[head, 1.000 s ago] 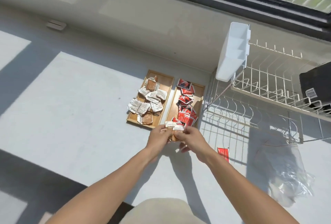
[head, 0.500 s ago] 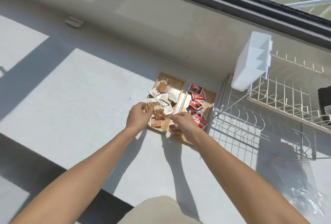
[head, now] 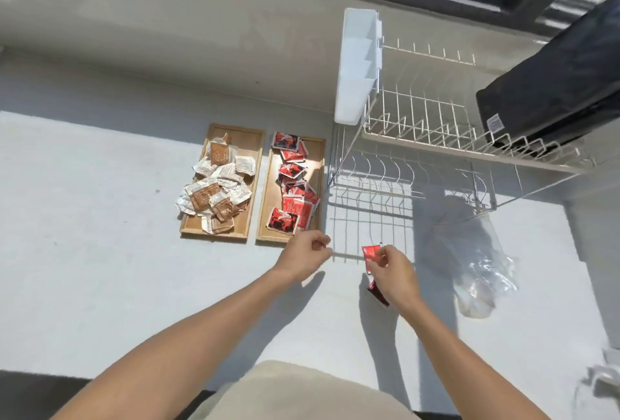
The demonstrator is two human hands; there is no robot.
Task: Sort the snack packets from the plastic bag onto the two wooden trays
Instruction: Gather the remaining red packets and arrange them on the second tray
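Note:
Two wooden trays lie side by side on the white surface. The left tray (head: 250,137) holds several white and brown packets (head: 214,188). The right tray (head: 318,147) holds several red packets (head: 293,184). My right hand (head: 394,273) pinches a red packet (head: 370,254) just above the surface, right of the trays. A dark red bit (head: 378,293) shows under that hand. My left hand (head: 307,256) hovers by the near corner of the right tray, fingers curled with nothing in them. The clear plastic bag (head: 483,280) lies crumpled at the right.
A white wire dish rack (head: 436,137) stands right of the trays, with a white plastic holder (head: 357,63) hung on its side and a black object (head: 550,94) on top. A wall and window run along the back. My knee (head: 302,392) is at the bottom.
My left hand has let go of the white packets on the left tray and drawn back. My right hand has moved right and taken hold of the red packet by the rack.

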